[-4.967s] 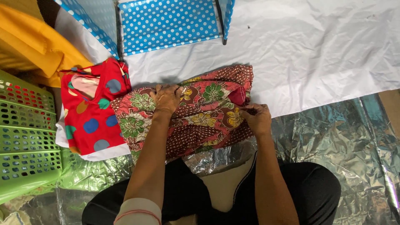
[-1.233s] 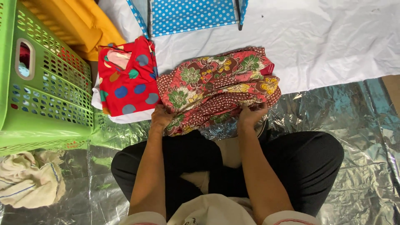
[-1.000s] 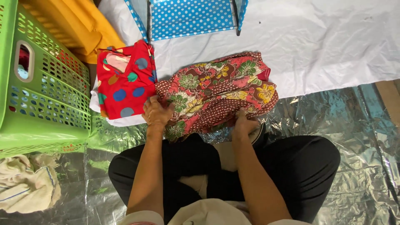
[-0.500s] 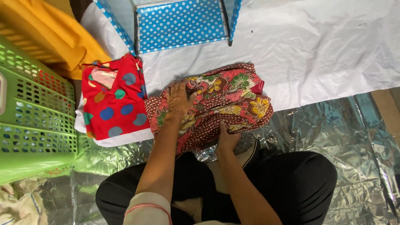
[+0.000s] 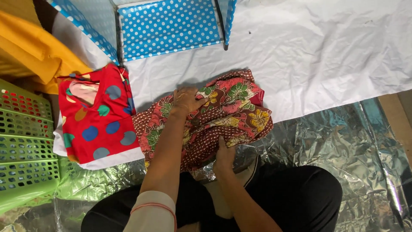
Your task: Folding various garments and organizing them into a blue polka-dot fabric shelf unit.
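A folded red and brown floral cloth point(image 5: 231, 116) lies on the white sheet point(image 5: 326, 51) in front of my knees. My left hand point(image 5: 185, 101) rests flat on the cloth's upper left part, fingers spread. My right hand point(image 5: 225, 155) grips the cloth's near edge, fingers tucked under the fold. To the left lies a folded red garment with coloured dots point(image 5: 98, 116), on top of a white cloth.
A green slotted plastic basket point(image 5: 23, 146) stands at the left. Yellow fabric point(image 5: 30, 47) lies at the far left. A blue box with white dots point(image 5: 167, 25) stands at the back. Crinkled silver foil point(image 5: 343, 141) covers the floor near my black-trousered legs.
Both hands had held the cloth's near edge. My left hand has moved up and now lies flat on the cloth. The view has shifted, with the basket further left.
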